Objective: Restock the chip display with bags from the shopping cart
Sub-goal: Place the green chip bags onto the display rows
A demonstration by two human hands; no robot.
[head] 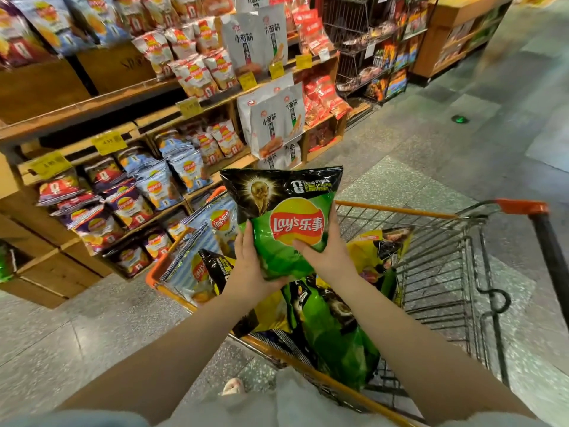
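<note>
A green and black Lay's chip bag (284,208) is held upright above the shopping cart (431,217). My left hand (249,266) grips its lower left edge and my right hand (323,251) grips its lower right, thumb across the front. Below them the cart holds several more bags: a blue striped one (212,229), a yellow one (375,251) and another green one (335,331). The chip display (132,195) of wooden shelves stands to the left, its lower tiers filled with blue, purple and white chip bags.
White snack pouches (271,124) and red packets (323,97) fill the shelf end right of the chips. A wire rack (369,57) of snacks stands behind. Yellow price tags (109,142) line the shelf edges. Speckled floor (462,134) stretches right of the cart.
</note>
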